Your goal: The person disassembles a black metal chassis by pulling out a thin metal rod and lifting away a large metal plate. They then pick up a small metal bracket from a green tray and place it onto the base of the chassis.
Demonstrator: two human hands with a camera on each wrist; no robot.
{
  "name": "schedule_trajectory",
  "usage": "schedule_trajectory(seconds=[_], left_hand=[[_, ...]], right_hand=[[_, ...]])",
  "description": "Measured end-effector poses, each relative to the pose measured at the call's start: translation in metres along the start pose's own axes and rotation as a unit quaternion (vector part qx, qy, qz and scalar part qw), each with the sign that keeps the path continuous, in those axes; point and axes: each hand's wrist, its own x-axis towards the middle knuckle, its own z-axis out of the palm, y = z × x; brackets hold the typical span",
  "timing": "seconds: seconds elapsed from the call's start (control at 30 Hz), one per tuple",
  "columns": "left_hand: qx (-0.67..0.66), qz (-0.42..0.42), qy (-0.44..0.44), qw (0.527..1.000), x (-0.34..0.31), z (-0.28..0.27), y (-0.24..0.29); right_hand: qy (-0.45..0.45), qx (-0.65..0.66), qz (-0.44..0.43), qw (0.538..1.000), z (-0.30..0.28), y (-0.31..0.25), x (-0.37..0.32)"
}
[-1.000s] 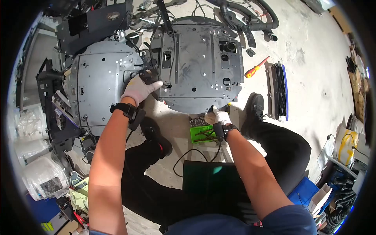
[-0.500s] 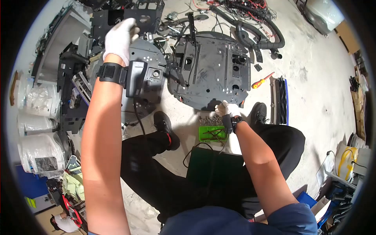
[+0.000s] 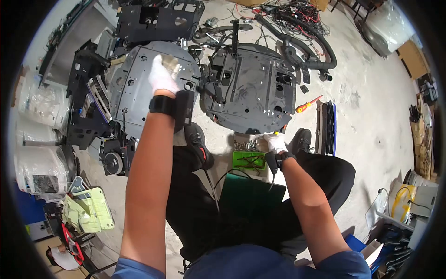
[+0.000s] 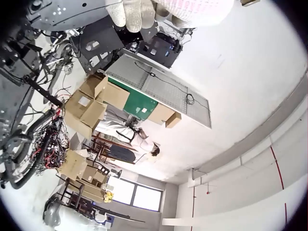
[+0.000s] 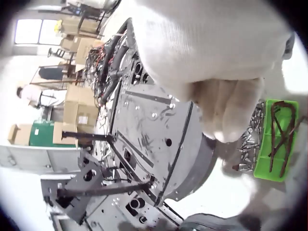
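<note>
Plate [image 3: 255, 100] lies just ahead of right hand [image 3: 277, 143], grip cannot be told; left hand [image 3: 164, 75] loosely curled, empty. Careless sideways sweep could scatter loose screws [image 3: 246, 145] beside right hand.

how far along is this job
Perhaps partway through a strip-down. Seemingly done: tangled red and black wiring, a thick black hose and small silver fasteners lie loose. In hand: the gloved right hand is at the round-ended grey metal plate, its grip unclear; the gloved left hand looks empty. Possibly left: the black bar on that plate.
</note>
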Motion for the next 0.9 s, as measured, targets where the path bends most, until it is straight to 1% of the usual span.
schedule_trajectory(seconds=[0.07, 0.1, 0.13, 0.17, 0.2, 0.27, 0.3, 0.33, 0.37, 0.4, 0.43, 0.47, 0.5, 0.53, 0.57, 0.6, 0.63, 0.67, 0.7, 0.73, 0.77, 0.8, 0.83, 0.87, 0.9], left_hand=[[-0.004, -0.072, -0.027, 0.997, 0.009, -0.005, -0.020], [-0.021, -0.123, -0.041, 0.991, 0.013, -0.006, -0.028], [-0.036, -0.174, -0.052, 0.983, 0.016, -0.008, -0.036], [-0.009, -0.197, -0.098, 0.976, 0.017, -0.009, -0.041], [-0.002, -0.229, -0.128, 0.965, 0.017, -0.010, -0.046], [0.019, -0.255, -0.208, 0.944, 0.019, -0.007, -0.049], [0.056, -0.262, -0.216, 0.939, 0.018, -0.002, -0.050], [0.069, -0.264, -0.239, 0.932, 0.020, -0.003, -0.052], [0.102, -0.261, -0.230, 0.932, 0.015, 0.000, -0.051], [0.135, -0.258, -0.223, 0.930, 0.009, 0.004, -0.047], [0.139, -0.261, -0.220, 0.930, 0.006, 0.005, -0.043], [0.132, -0.244, -0.245, 0.929, 0.004, 0.005, -0.040], [0.124, -0.229, -0.271, 0.927, 0.002, 0.005, -0.043], [0.123, -0.239, -0.271, 0.924, 0.012, 0.000, -0.048], [0.237, -0.158, -0.419, 0.862, 0.027, -0.008, -0.054], [0.334, -0.069, -0.549, 0.763, 0.022, -0.004, -0.056], [0.290, -0.115, -0.500, 0.808, 0.016, -0.003, -0.057], [0.157, -0.236, -0.339, 0.897, 0.005, 0.009, -0.054], [0.186, -0.224, -0.328, 0.899, -0.004, 0.019, -0.047], [0.218, -0.210, -0.317, 0.899, -0.009, 0.025, -0.044], [0.218, -0.218, -0.315, 0.898, -0.006, 0.022, -0.047], [0.166, -0.200, -0.356, 0.898, 0.001, 0.016, -0.048], [0.113, -0.178, -0.396, 0.894, 0.007, 0.013, -0.050], [0.113, -0.184, -0.392, 0.894, 0.000, 0.022, -0.046], [0.092, -0.183, -0.297, 0.933, -0.015, 0.038, -0.037]], right_hand=[[-0.021, -0.003, 0.022, 1.000, -0.002, 0.004, 0.008], [-0.019, -0.009, 0.028, 0.999, -0.005, 0.007, 0.011], [-0.012, 0.012, 0.052, 0.999, -0.008, 0.012, 0.013], [-0.003, 0.035, 0.077, 0.996, -0.007, 0.013, 0.010], [0.000, 0.032, 0.084, 0.996, -0.008, 0.012, 0.007], [0.020, -0.084, 0.072, 0.994, -0.009, 0.011, -0.002], [0.009, -0.276, 0.001, 0.961, -0.042, 0.064, 0.050], [0.005, -0.276, 0.003, 0.961, -0.035, 0.060, 0.044], [0.014, -0.197, 0.065, 0.978, -0.025, 0.050, 0.030], [0.024, -0.115, 0.128, 0.985, -0.018, 0.044, 0.021], [0.027, -0.101, 0.143, 0.984, -0.017, 0.049, 0.021], [0.028, -0.098, 0.149, 0.983, -0.019, 0.059, 0.026], [0.031, -0.184, 0.111, 0.976, -0.025, 0.076, 0.035], [0.036, -0.270, 0.074, 0.959, -0.034, 0.093, 0.044], [0.007, -0.304, 0.031, 0.952, -0.048, 0.117, 0.055], [0.029, -0.411, -0.006, 0.911, -0.044, 0.108, 0.044], [0.045, -0.441, -0.016, 0.896, -0.038, 0.099, 0.033], [0.058, -0.471, -0.026, 0.880, -0.036, 0.096, 0.025], [0.060, -0.473, -0.014, 0.879, -0.040, 0.101, 0.024], [0.046, -0.475, 0.028, 0.878, -0.042, 0.107, 0.025], [0.031, -0.476, 0.070, 0.876, -0.043, 0.113, 0.024], [0.029, -0.477, 0.078, 0.875, -0.036, 0.108, 0.016], [0.015, -0.398, 0.131, 0.908, -0.029, 0.100, 0.008], [0.002, -0.315, 0.183, 0.931, -0.026, 0.095, 0.004], [-0.014, -0.382, 0.127, 0.915, -0.031, 0.110, 0.012]])
